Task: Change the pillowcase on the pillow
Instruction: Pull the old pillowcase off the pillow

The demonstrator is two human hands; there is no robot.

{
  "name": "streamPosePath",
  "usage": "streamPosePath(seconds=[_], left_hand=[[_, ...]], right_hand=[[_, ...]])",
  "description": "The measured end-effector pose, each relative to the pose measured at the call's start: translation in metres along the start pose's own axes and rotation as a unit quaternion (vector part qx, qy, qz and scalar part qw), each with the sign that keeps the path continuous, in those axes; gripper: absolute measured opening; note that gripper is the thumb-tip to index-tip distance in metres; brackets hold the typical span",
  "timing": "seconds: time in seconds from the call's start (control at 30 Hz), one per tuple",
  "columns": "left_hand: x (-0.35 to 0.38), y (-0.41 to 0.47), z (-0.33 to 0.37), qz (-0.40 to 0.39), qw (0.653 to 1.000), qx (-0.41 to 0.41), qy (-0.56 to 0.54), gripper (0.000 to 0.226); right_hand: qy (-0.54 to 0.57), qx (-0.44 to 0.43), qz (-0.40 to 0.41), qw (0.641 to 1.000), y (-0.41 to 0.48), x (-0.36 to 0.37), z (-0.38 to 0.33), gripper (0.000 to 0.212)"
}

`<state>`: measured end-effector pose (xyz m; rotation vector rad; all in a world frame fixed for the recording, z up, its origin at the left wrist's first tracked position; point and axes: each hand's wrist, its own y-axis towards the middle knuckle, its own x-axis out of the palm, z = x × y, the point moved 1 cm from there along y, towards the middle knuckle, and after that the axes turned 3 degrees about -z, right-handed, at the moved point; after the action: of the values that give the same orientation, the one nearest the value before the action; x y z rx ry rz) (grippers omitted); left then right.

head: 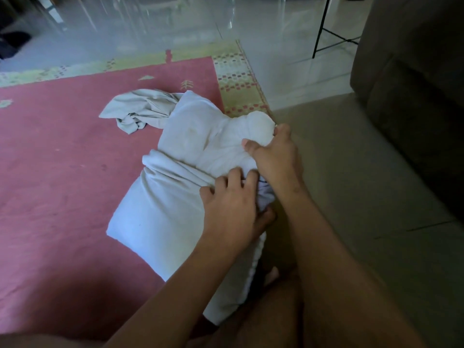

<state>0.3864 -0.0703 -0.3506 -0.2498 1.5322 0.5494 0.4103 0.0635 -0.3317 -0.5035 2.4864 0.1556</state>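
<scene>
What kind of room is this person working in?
Most likely a home living room: an upholstered sofa on the right, a patterned pink rug, and a glossy tiled floor beyond it.

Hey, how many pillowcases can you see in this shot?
2. One crumpled grey fabric pillowcase lies on the pink rug beyond the white pillow. One pale cloth pillowcase covers the pillow's near half, its edge gripped by the left hand. Others could lie hidden underneath.
</scene>
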Motion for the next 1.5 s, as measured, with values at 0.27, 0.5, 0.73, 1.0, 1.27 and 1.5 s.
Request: streamPosePath(seconds=[0.27, 0.5, 0.73, 1.0, 1.27, 1.5], left_hand=[[0.015, -0.013, 0.016, -0.046, 0.999, 0.004, -0.01, 0.058], [0.012, -0.043, 0.005, -0.139, 0.988, 0.063, 0.004, 0.061], [0.023, -0.077, -0.012, -0.051, 0.998, 0.042, -0.017, 0.062], [-0.014, -0.039, -0.019, 0.131, 0.971, -0.094, -0.176, 0.076], [-0.11, -0.017, -0.057, 0.244, 0.883, -0.096, -0.389, 0.095], [-0.154, -0.022, -0.108, 0.315, 0.765, -0.061, -0.559, 0.026]], right_hand=[[0.008, 0.022, 0.028, 0.999, 0.0, 0.0, 0.006, 0.059], [0.051, 0.075, 0.014, 0.996, 0.021, -0.004, 0.012, 0.052], [0.132, 0.079, 0.002, 0.988, 0.022, -0.004, 0.011, 0.059], [0.296, -0.075, -0.011, 0.952, -0.026, -0.001, -0.049, 0.046], [0.305, -0.29, 0.017, 0.907, -0.098, -0.022, -0.146, 0.043], [0.123, -0.484, -0.11, 0.859, -0.14, -0.038, -0.207, 0.04]])
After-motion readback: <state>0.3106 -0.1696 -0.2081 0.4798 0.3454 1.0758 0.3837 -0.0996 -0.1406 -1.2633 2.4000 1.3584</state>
